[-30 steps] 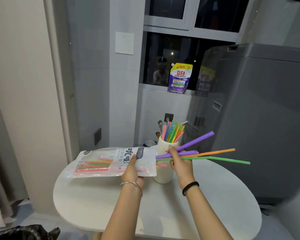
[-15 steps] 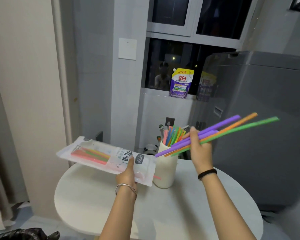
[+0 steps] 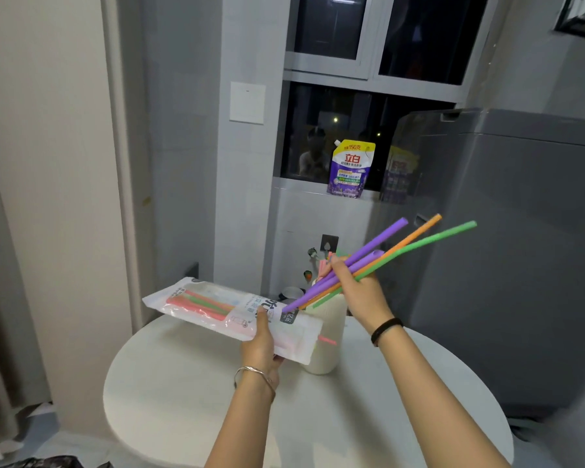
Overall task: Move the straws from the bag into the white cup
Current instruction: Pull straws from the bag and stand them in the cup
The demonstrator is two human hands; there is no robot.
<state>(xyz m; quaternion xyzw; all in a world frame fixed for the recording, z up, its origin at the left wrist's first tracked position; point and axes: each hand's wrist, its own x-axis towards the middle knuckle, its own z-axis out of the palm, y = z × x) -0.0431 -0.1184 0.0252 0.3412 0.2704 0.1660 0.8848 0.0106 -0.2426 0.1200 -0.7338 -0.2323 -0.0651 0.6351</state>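
Note:
My left hand (image 3: 262, 346) grips a clear plastic straw bag (image 3: 217, 307) held level above the table, with pink, orange and green straws still inside. My right hand (image 3: 360, 292) holds a bunch of straws (image 3: 385, 251), two purple, one orange and one green, slanting up to the right. Their lower ends hang just above the mouth of the white cup (image 3: 330, 336), which stands on the table behind the bag. The cup's rim and the straws in it are mostly hidden by my right hand and the bunch.
The round white table (image 3: 190, 393) has bare surface in front of the cup. A grey washing machine (image 3: 520, 265) stands close on the right. A purple detergent pouch (image 3: 350, 170) sits on the window sill behind. A wall corner rises to the left.
My right hand has drawn the bunch out of the bag, swung it upward, then brought its lower ends in over the cup. The bag has tilted, its left end higher.

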